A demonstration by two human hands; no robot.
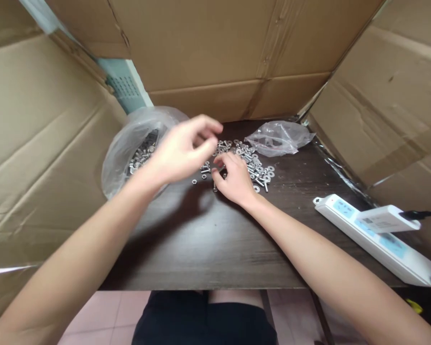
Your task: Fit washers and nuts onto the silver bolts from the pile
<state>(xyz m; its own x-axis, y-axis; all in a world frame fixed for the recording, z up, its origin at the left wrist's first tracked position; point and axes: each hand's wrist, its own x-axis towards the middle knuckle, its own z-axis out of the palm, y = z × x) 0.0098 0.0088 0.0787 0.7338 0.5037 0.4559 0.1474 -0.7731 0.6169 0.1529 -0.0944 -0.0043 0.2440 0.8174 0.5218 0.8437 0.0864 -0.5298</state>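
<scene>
Where the scatter of small silver screws, nuts and washers [254,165] lies on the dark wood-grain desk [201,249], the right hand [237,182] rests nearer. Its bent fingers [227,162] touch the near edge of the scatter, which spreads crosswise beyond them and to their right. Whether they pinch a piece, I cannot tell. The left hand [179,153] hovers above the scatter's left end, blurred, with its fingers loosely curled and thumb close to forefinger; a grip cannot be made out. Just left of it, partly hidden behind it, sits a clear plastic bag of screws [136,148]. A crumpled clear plastic bag [278,138] lies behind the scatter. A white power strip [377,242] lies well apart to the right. Brown cardboard walls [39,143] enclose the desk.
</scene>
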